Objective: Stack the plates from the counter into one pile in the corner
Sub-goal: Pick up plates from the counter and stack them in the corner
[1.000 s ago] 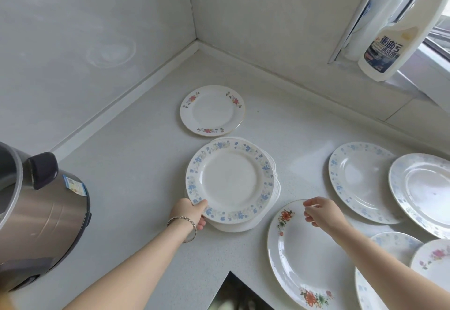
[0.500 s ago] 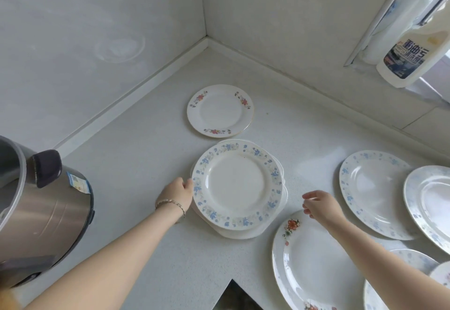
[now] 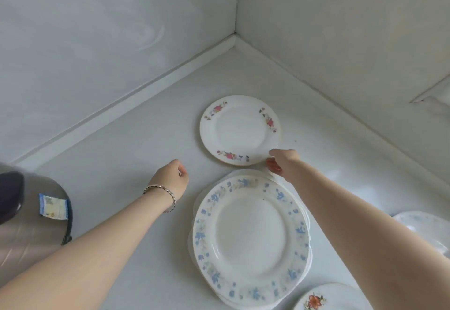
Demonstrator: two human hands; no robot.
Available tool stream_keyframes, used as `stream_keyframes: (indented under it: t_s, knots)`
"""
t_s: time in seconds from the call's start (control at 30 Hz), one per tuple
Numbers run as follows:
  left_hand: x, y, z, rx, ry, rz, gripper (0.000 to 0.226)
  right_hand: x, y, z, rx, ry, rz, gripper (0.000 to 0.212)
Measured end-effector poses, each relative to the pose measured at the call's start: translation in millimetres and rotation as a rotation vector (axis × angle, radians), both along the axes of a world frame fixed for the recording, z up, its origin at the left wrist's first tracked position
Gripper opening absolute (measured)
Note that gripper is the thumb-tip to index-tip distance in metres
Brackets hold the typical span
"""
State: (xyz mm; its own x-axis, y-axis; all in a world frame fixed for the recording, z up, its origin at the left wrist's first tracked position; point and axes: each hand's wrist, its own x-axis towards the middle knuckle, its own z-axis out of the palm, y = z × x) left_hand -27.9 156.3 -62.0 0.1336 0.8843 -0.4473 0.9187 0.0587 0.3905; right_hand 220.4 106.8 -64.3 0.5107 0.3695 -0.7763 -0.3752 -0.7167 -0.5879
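Pink-flowered plate [image 3: 239,129], right hand [image 3: 283,163] pinching rim

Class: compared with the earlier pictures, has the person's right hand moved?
Yes. The right hand went forward past the blue-rimmed stack to the near rim of the pink-flowered plate.

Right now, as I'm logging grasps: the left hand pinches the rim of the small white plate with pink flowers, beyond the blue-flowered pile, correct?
Wrong hand: in the head view the right hand pinches the rim of the small white plate with pink flowers, beyond the pile of blue-flowered white plates; the left hand holds nothing.
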Motion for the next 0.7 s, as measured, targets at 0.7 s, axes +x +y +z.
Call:
stream_keyframes:
  t_s: [0.7]
  knots:
    - [-43,-39,-25,-0.135,-0.182,0.256,0.014,18,-96,56,0.303,0.000,-0.197,0.016]
